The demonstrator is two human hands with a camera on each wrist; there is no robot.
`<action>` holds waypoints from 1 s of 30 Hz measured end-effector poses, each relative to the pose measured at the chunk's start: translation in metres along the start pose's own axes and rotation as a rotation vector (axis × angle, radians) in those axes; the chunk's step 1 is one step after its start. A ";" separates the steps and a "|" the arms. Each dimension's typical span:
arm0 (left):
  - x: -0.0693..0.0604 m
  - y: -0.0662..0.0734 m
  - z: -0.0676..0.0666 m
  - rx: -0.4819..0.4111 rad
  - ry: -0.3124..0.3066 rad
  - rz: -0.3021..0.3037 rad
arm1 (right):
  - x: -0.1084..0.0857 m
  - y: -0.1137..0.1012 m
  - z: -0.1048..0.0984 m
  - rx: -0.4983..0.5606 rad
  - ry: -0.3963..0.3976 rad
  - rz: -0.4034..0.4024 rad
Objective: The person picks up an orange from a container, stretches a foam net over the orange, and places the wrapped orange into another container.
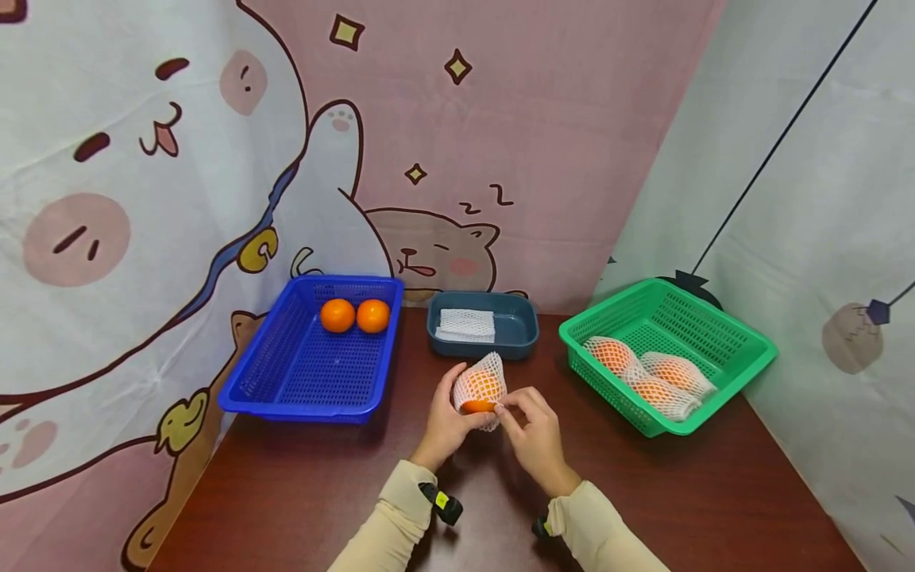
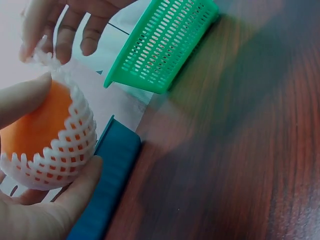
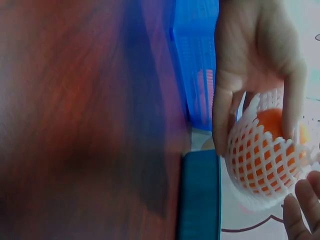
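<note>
An orange [image 1: 477,406] partly wrapped in a white foam net [image 1: 480,384] is held above the table, nearer the front than the small dark tray. The left hand [image 1: 446,425] grips it from the left, thumb on the bare part of the orange [image 2: 37,120] and fingers around the net [image 2: 62,155]. On the other side, the right hand [image 1: 532,433] pinches the net's edge between thumb and fingertips. The right wrist view shows the net [image 3: 262,162] stretched over much of the orange, with some orange skin [image 3: 270,121] uncovered.
A blue basket [image 1: 307,411] with two oranges [image 1: 355,315] stands at the left. Behind the hands is a dark teal tray [image 1: 518,325] holding white foam nets [image 1: 466,326]. At the right, a green basket [image 1: 760,355] contains several netted oranges [image 1: 672,372].
</note>
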State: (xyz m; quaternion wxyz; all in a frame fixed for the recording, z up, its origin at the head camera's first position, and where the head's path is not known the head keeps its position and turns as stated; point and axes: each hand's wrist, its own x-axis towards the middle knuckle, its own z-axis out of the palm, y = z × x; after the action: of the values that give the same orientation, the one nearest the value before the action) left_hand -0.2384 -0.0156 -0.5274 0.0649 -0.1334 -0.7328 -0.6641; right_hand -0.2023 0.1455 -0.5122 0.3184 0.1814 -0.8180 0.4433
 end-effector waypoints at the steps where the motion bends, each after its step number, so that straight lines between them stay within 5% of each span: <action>1: 0.001 -0.002 0.000 0.017 0.016 0.000 | -0.002 -0.001 0.001 0.019 -0.006 -0.012; 7: 0.001 -0.005 0.001 0.039 0.051 0.067 | -0.009 -0.009 0.007 0.099 -0.026 -0.068; 15: -0.007 0.029 -0.009 -0.038 -0.054 0.046 | -0.006 -0.020 0.003 0.130 -0.042 -0.111; 20: -0.002 0.006 -0.012 -0.265 -0.171 -0.057 | 0.006 -0.006 -0.020 0.139 -0.068 -0.106; 24: 0.002 -0.008 -0.017 -0.428 -0.332 -0.137 | 0.023 0.006 -0.043 0.067 -0.246 -0.060; 30: 0.002 -0.011 -0.022 -0.440 -0.557 -0.075 | 0.033 0.011 -0.054 0.032 -0.642 -0.035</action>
State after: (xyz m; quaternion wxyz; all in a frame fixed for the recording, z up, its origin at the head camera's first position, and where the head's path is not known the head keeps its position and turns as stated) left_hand -0.2449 -0.0383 -0.5347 -0.1918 -0.2932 -0.5663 -0.7460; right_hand -0.2138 0.1961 -0.4744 0.0484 0.3310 -0.8664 0.3708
